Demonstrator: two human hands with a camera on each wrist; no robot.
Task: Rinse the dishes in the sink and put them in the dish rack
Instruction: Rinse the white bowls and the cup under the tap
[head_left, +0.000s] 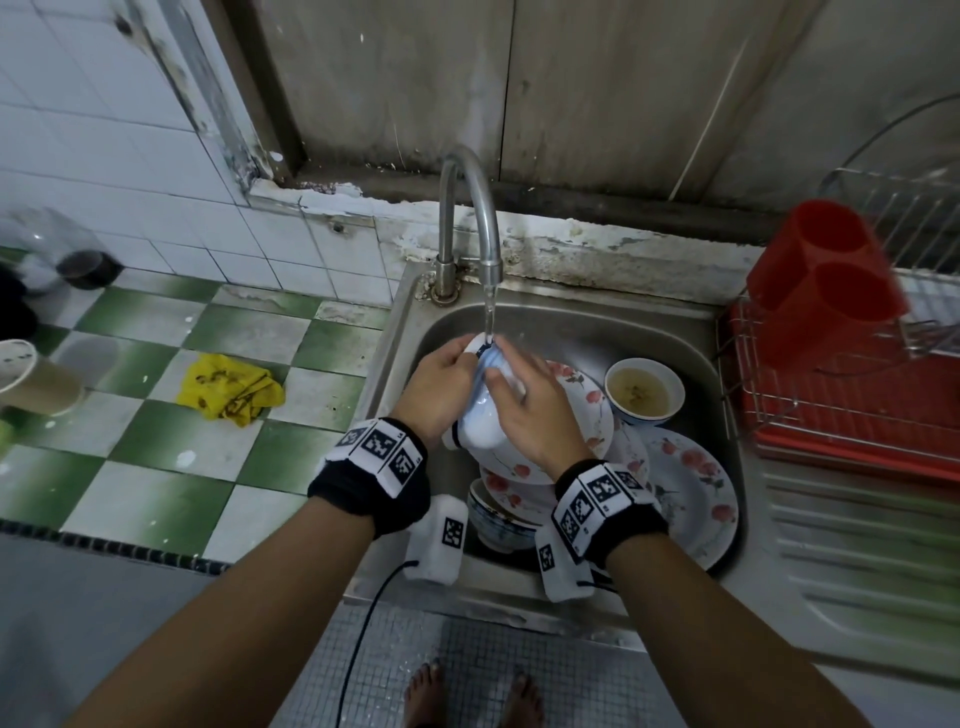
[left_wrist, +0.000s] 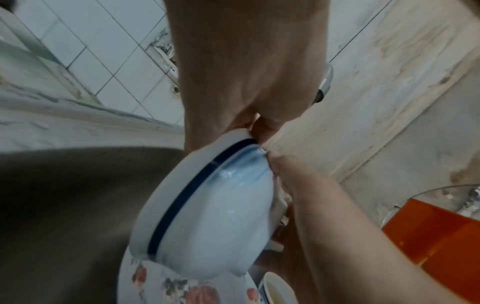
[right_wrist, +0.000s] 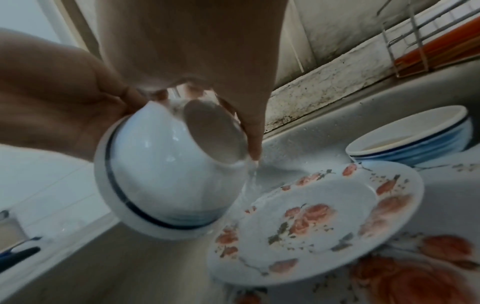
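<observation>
Under the curved steel faucet (head_left: 470, 208), the left hand (head_left: 439, 387) grips the rim of the white ceramic bowl with a dark blue band (head_left: 480, 415), and the right hand (head_left: 524, 410) lies with its fingers over the bowl's underside, held just above the flowered white plates (head_left: 691, 483) stacked in the steel sink (head_left: 571, 325). Right of the faucet, a small bowl of yellowish liquid (head_left: 644, 392) stands near the sink's wall, and past that edge is the wire dish rack on a red tray (head_left: 831, 415) with a red plastic cutlery holder (head_left: 826, 280). No readable writing shows; only black-and-white square markers on the wristbands (head_left: 379, 449).

Your bare arms wore black wristbands (head_left: 371, 488) carrying white blocks (head_left: 436, 540) with square black codes, a black cable (head_left: 358, 639) trailing; your feet (head_left: 426, 696) were bare.
</observation>
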